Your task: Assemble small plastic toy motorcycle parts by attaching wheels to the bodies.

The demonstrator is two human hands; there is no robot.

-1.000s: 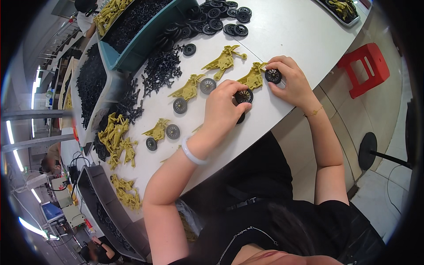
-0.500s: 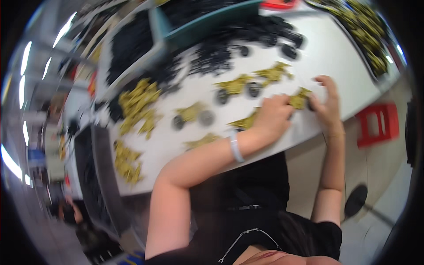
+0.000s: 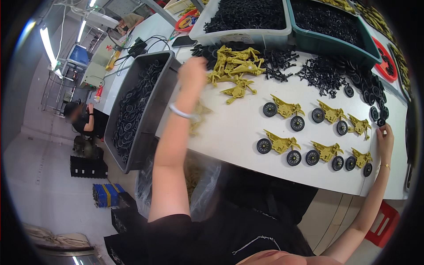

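Note:
My left hand (image 3: 193,75), smeared by motion, hovers at the left end of the pile of yellow toy motorcycle bodies (image 3: 236,64), near black wheels (image 3: 204,54); its fingers are unclear. At the far right, my right hand (image 3: 385,136) has its fingertips closed on a black wheel (image 3: 381,122) at the end of a trail of loose wheels (image 3: 373,90). Two rows of yellow bodies lie between my hands. Most, such as one motorcycle body (image 3: 282,144), have two black spoked wheels; the rear right body (image 3: 359,127) shows none.
A grey bin of wheels (image 3: 165,62) stands left. Behind are a white bin (image 3: 247,38) and a teal bin (image 3: 371,55) of small black parts, with more parts (image 3: 320,75) heaped before them. A red stool (image 3: 384,223) stands below the right edge. Another person (image 3: 84,119) sits far left.
The view has swung left. My left hand has left the wheeled bodies for the yellow pile; my right hand has gone from a yellow body to the loose wheels.

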